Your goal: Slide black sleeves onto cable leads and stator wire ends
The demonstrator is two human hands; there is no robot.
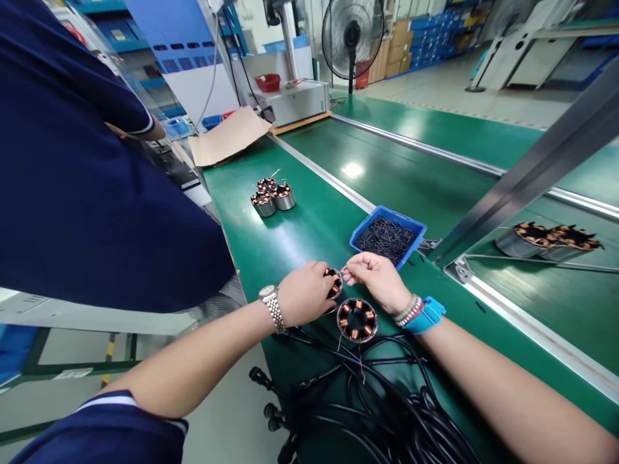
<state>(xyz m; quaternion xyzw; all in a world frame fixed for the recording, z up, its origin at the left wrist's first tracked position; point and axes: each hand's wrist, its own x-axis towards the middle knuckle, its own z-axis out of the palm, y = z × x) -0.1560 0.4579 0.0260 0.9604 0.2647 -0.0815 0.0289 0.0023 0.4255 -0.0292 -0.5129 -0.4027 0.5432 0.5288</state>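
My left hand (307,293), with a metal watch at the wrist, is wrapped round a motor stator (337,281) with copper windings. Its fingers cover much of the stator's left side. My right hand (371,276) is pinched at the stator's right edge on a thin wire lead (344,269); the fingertips partly hide it. Just below, a second stator (357,320) lies face up with thin copper leads trailing toward me. Beyond my right hand stands a blue bin (420,231) full of short black tubes (385,238).
Black cables (387,399) with connectors are heaped at the table's near end. Several stators (273,196) stand farther up the green table (309,238); more stators (546,241) sit at right behind a metal post (522,161). A person in dark blue (97,174) stands close on the left.
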